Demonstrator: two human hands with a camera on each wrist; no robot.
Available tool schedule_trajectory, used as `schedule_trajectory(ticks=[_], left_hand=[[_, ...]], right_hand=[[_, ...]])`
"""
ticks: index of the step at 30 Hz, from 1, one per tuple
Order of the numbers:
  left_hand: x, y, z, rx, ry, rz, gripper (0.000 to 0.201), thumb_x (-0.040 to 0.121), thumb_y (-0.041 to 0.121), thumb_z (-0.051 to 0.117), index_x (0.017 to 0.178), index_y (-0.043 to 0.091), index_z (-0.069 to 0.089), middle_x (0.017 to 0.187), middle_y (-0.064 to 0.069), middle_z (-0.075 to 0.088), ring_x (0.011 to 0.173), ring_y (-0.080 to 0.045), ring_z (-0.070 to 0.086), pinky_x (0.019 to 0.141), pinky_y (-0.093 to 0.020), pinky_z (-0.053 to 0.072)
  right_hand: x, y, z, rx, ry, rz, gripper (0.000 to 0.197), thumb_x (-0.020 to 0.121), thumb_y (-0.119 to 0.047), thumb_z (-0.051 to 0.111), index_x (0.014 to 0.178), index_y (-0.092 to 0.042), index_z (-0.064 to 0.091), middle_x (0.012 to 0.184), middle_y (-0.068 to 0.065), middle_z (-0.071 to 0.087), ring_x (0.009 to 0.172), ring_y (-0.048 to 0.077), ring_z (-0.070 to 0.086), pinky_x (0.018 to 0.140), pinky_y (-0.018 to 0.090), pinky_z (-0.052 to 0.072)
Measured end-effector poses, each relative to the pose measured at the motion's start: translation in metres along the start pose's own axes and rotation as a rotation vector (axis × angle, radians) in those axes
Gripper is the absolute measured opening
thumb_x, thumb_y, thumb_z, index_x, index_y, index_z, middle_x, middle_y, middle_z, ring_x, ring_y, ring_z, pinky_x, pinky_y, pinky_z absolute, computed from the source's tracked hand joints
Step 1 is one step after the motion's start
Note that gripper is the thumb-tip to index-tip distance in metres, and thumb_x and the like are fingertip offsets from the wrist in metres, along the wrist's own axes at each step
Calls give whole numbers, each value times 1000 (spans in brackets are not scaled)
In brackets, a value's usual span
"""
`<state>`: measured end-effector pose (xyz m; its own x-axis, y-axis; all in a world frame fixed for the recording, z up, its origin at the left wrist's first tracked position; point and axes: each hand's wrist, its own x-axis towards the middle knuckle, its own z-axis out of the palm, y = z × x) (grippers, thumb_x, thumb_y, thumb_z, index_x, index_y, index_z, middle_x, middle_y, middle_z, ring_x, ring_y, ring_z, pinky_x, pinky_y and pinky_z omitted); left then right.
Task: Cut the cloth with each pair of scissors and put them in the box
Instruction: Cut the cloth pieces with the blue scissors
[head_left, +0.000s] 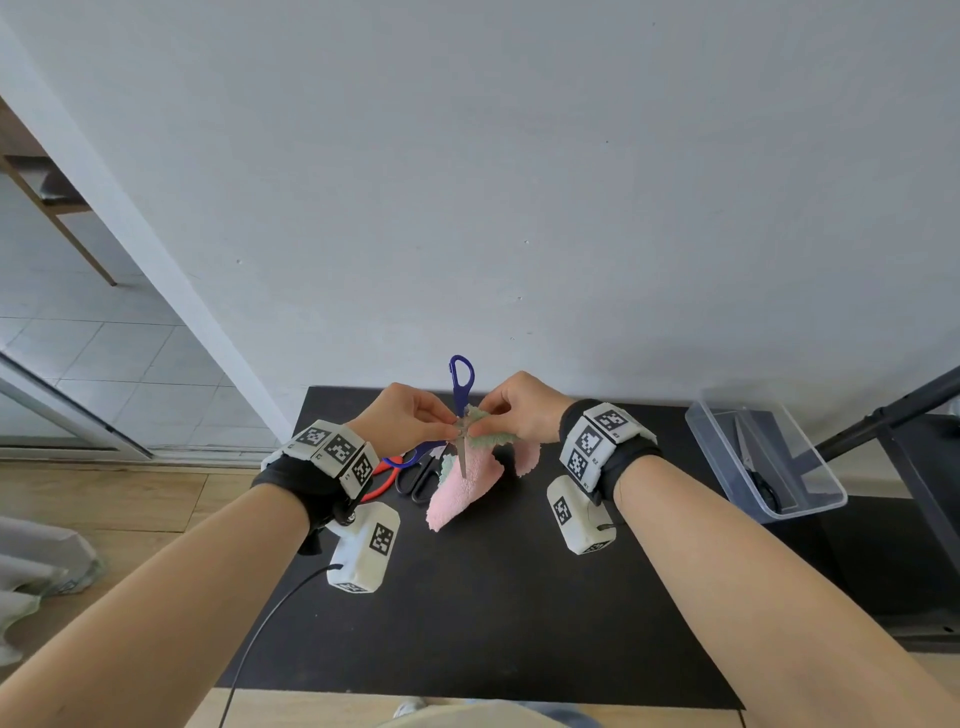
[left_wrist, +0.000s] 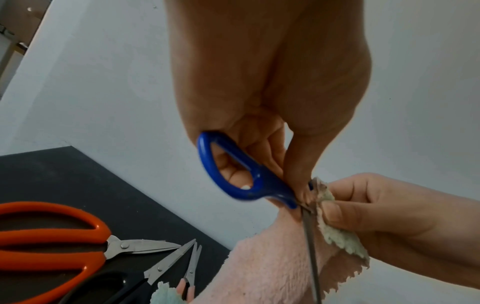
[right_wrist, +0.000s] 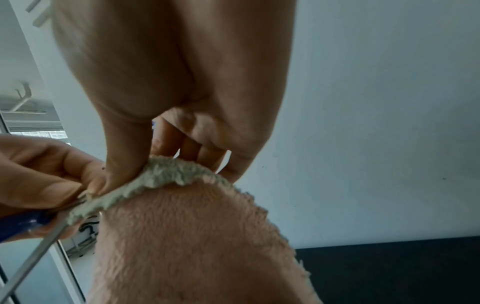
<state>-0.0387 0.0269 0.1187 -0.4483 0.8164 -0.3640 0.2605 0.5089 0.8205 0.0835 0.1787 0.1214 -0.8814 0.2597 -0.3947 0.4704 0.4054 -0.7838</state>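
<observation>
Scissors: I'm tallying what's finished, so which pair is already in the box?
The black-handled pair lying in the clear box at right; the orange, black and small pink pairs lie on the mat, the blue is held.

blue scissors (left_wrist: 235, 174) blade tip cut off below, box (head_left: 810, 499) contents blurred behind plastic

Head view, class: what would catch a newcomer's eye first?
The blue-handled scissors stand out, held at mid-table with the pink cloth between the left hand and right hand. Orange-handled scissors lie at the left, and a clear box sits at the right.
</observation>
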Motion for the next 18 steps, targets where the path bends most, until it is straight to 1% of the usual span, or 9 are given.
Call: schedule_trajectory(ticks=[2,4,5,8,9,11,13,15,18], left_hand=[[-1,-2,-2,7,-10,-8,8,81,12,73,88,9,72,86,-5,75,75,-8,68,71,-9,50],[-2,-3,-4,4,-21,-16,5,81,11,73,86,11,72,84,-2,74,72,-5,68,70,-9,51],[-2,-3,-5,4,-25,-17,4,81,11,72,84,13,72,81,0,74,70,-3,67,70,-10,51],[-4,-2,-6,11,-30,-16,7,81,10,72,80,17,71,74,7,73,67,0,67,70,-10,50],[-5,-3,-7,16,-30,-18,9,81,9,72,79,17,70,74,7,73,65,1,67,68,-9,49],[-7,-8,-13,27,11,-41,10,81,9,71,77,18,69,73,4,72,58,4,64,61,-7,45],[-8,-15,-21,-12,118,-82,9,82,8,71,78,16,68,69,4,70,49,4,60,52,-6,43],[-7,-21,-25,-100,202,-122,5,82,8,71,84,12,69,71,3,70,56,-2,63,57,-12,50],[-5,-18,-17,-261,205,-120,8,82,7,70,89,6,67,76,-4,72,63,-12,66,64,-20,54]], right_hand=[[1,6,-2,-23,14,15,6,81,-22,74,83,-17,72,78,1,67,71,17,62,71,30,51],[1,10,-3,-44,24,36,7,80,-27,74,74,-25,70,76,2,68,71,28,64,71,39,53],[1,12,-3,-42,27,43,8,81,-27,74,73,-25,70,73,0,67,69,25,63,67,36,53],[-1,13,-4,-26,38,45,5,83,-22,71,81,-18,71,67,-8,63,60,3,55,57,13,41],[-2,15,-6,-37,48,50,7,84,-22,71,80,-16,71,64,-8,61,57,2,53,54,12,39],[-2,24,-14,-68,96,75,19,84,-21,70,70,-9,67,55,-4,53,52,7,46,50,16,36],[-5,35,-25,-33,185,93,31,84,-20,70,57,-10,59,48,-5,47,48,7,41,48,17,32],[-7,42,-27,113,262,83,21,83,-21,73,65,-11,67,56,-3,58,53,6,49,55,18,39],[-5,39,-14,445,329,65,15,77,-23,77,83,-10,75,79,7,71,73,15,63,75,26,51]])
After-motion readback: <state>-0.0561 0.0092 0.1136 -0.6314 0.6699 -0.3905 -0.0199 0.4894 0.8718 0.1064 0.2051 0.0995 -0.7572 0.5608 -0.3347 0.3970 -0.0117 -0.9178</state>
